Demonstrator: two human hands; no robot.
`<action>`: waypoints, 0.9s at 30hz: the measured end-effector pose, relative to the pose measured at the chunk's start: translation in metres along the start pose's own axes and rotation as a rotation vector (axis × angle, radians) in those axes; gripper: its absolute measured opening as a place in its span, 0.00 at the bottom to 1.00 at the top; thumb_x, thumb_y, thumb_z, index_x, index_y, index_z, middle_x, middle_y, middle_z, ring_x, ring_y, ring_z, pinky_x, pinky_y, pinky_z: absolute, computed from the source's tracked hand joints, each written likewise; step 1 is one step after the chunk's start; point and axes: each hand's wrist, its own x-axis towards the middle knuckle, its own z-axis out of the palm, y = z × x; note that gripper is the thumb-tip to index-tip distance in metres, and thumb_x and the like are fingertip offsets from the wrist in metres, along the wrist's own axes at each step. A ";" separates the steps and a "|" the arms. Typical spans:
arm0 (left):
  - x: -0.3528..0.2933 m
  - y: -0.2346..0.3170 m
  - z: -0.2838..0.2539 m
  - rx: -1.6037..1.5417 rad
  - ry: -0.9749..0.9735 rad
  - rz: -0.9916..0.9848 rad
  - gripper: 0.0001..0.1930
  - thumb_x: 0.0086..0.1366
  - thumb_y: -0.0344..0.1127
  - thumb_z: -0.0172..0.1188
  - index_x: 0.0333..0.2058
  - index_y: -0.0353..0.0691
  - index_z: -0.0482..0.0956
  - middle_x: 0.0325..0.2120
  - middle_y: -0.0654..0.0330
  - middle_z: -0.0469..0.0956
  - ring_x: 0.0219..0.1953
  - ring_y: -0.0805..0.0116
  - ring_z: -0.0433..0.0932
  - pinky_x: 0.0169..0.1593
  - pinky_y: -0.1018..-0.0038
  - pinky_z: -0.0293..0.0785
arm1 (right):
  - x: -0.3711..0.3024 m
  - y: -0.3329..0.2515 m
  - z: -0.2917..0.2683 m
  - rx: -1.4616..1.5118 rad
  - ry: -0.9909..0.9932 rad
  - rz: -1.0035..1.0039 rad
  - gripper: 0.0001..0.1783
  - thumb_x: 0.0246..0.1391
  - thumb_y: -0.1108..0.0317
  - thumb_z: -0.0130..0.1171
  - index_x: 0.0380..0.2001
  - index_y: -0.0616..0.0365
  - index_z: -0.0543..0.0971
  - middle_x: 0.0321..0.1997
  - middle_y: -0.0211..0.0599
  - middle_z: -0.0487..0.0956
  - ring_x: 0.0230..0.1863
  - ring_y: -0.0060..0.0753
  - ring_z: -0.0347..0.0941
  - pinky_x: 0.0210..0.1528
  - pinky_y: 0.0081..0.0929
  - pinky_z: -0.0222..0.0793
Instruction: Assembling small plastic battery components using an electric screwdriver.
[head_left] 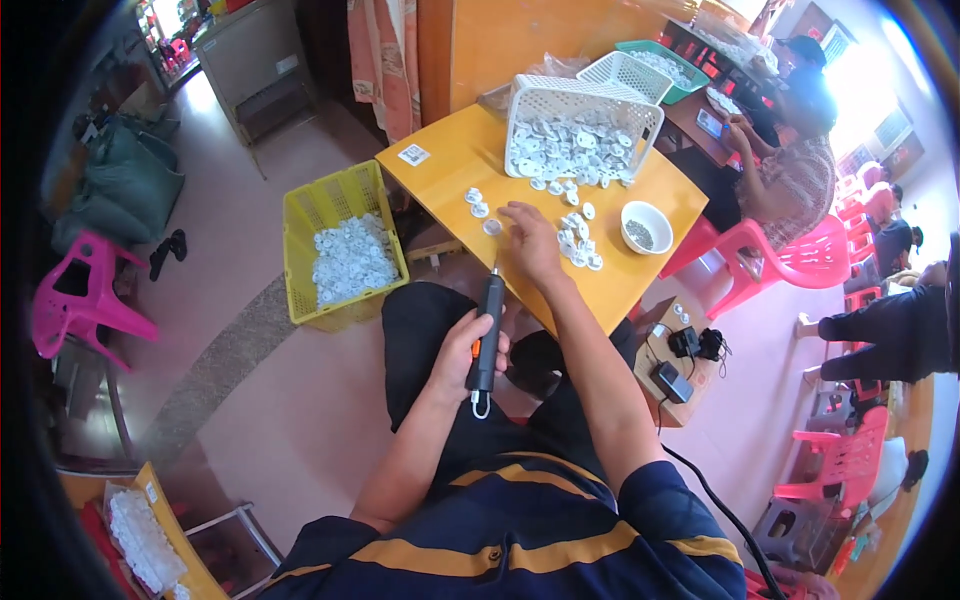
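Observation:
My left hand [468, 350] is wrapped round a black electric screwdriver [486, 335], held upright over my lap with its thin bit pointing at the table's near edge. Over the yellow table [450, 160], my right hand [537, 245] reaches forward with fingers apart and nothing visible in them. Just left of its fingertips lies a small round whitish part [491, 227], beside a short row of white plastic parts [477, 203]. To the right of this hand is a loose cluster of similar white pieces [575, 240]. A white bowl [630, 212] of tiny metal pieces, perhaps screws, stands farther right.
A tipped white basket [515, 105] spills white parts at the table's back. A yellow crate [295, 240] of parts stands on the floor at left. Black adapters [672, 380] and cables sit on a box at right. Beyond it, another person [790, 180] sits by a pink chair [815, 255].

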 end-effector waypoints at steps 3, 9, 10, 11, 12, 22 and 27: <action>-0.001 0.001 0.003 0.018 -0.001 -0.022 0.16 0.72 0.45 0.52 0.51 0.42 0.70 0.27 0.60 0.79 0.20 0.72 0.79 0.24 0.77 0.75 | -0.004 0.017 -0.041 0.024 0.081 0.108 0.17 0.51 0.79 0.59 0.44 0.54 0.83 0.45 0.45 0.83 0.46 0.48 0.81 0.48 0.37 0.76; 0.000 -0.003 0.005 0.049 -0.016 -0.043 0.17 0.72 0.45 0.52 0.53 0.42 0.70 0.27 0.60 0.79 0.21 0.73 0.79 0.24 0.77 0.76 | 0.008 0.063 -0.133 -0.249 0.177 0.455 0.12 0.56 0.65 0.62 0.41 0.57 0.85 0.38 0.44 0.86 0.40 0.38 0.83 0.45 0.34 0.77; 0.000 -0.002 0.006 0.055 -0.020 -0.046 0.17 0.71 0.44 0.53 0.53 0.42 0.70 0.27 0.60 0.79 0.20 0.72 0.79 0.24 0.77 0.76 | 0.011 0.073 -0.147 -0.260 0.164 0.512 0.12 0.55 0.62 0.62 0.39 0.56 0.86 0.39 0.46 0.85 0.42 0.45 0.83 0.47 0.38 0.77; 0.001 -0.002 0.008 0.065 -0.022 -0.050 0.17 0.71 0.44 0.53 0.53 0.41 0.70 0.27 0.60 0.79 0.20 0.72 0.79 0.24 0.77 0.76 | 0.010 0.082 -0.160 -0.260 0.172 0.511 0.12 0.55 0.62 0.62 0.39 0.56 0.86 0.39 0.46 0.85 0.42 0.45 0.83 0.47 0.38 0.77; 0.001 -0.004 0.006 0.069 -0.024 -0.046 0.17 0.71 0.44 0.53 0.53 0.41 0.70 0.27 0.60 0.79 0.20 0.72 0.79 0.24 0.77 0.76 | 0.010 0.088 -0.168 -0.400 0.084 0.575 0.13 0.54 0.61 0.62 0.39 0.56 0.86 0.39 0.47 0.85 0.43 0.46 0.82 0.48 0.39 0.77; -0.004 -0.008 0.006 0.043 -0.022 -0.053 0.15 0.71 0.42 0.55 0.52 0.43 0.71 0.26 0.60 0.79 0.21 0.71 0.80 0.24 0.77 0.77 | 0.029 0.105 -0.165 -0.706 -0.382 0.752 0.17 0.53 0.57 0.60 0.43 0.52 0.86 0.49 0.46 0.83 0.52 0.47 0.80 0.53 0.40 0.76; 0.000 -0.007 0.009 0.070 -0.036 -0.058 0.17 0.72 0.42 0.53 0.54 0.42 0.70 0.27 0.60 0.79 0.21 0.72 0.79 0.25 0.77 0.77 | 0.019 0.134 -0.167 -0.758 -0.382 0.699 0.16 0.53 0.55 0.61 0.37 0.52 0.87 0.44 0.47 0.84 0.47 0.48 0.81 0.51 0.41 0.75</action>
